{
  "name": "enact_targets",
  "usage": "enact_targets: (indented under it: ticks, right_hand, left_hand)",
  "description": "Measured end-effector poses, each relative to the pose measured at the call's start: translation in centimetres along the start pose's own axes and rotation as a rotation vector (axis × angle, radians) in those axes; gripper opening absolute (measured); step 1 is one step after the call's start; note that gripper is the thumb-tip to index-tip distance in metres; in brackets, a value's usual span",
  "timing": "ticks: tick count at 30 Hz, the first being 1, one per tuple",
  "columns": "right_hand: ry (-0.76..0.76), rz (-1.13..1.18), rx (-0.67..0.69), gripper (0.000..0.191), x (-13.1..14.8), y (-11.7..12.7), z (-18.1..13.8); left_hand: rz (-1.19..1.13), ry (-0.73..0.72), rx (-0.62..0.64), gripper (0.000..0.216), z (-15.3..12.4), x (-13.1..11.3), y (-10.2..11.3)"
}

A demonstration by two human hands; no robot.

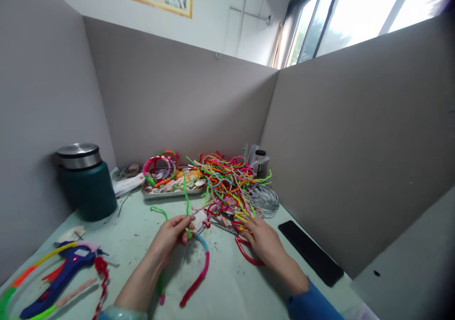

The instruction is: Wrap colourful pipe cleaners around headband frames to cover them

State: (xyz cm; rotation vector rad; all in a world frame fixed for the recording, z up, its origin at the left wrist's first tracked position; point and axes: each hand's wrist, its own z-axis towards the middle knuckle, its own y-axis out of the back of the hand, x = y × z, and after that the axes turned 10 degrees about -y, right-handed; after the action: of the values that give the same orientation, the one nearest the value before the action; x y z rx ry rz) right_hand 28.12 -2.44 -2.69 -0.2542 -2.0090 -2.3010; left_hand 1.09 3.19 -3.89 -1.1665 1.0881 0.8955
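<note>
My left hand (170, 238) is closed around the top of a headband (199, 275) wrapped in red, pink and blue pipe cleaner, and it also pinches a green pipe cleaner (186, 201) that sticks upward. My right hand (262, 240) lies at the foot of a tangled pile of coloured pipe cleaners (225, 182), fingers reaching into the strands and resting on a red-handled tool (245, 253), perhaps scissors.
A blue glue gun (66, 275) and another wrapped headband (31, 268) lie at the left front. A dark green canister (87, 182) stands back left. A metal tray (170, 189) holds shells and finished headbands. A black flat object (310, 251) and white wire coil (265, 199) lie right.
</note>
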Motion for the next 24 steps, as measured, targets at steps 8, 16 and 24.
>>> enact_targets:
  ticks: [8, 16, 24]
  right_hand:
    - [0.18, -0.034, 0.059, 0.014, 0.8, 0.4, 3.5]
    - [0.13, -0.055, 0.104, 0.012, -0.5, 0.1, 5.6]
    - [0.214, 0.574, 0.131, 0.026, -2.3, 0.1, 5.9]
  left_hand:
    - [0.05, -0.017, -0.018, 0.037, -0.1, -0.4, 0.0]
    - [0.052, -0.007, 0.032, 0.039, -0.1, -0.4, -0.2]
    - [0.057, -0.037, 0.067, 0.035, -0.1, -0.8, -0.1]
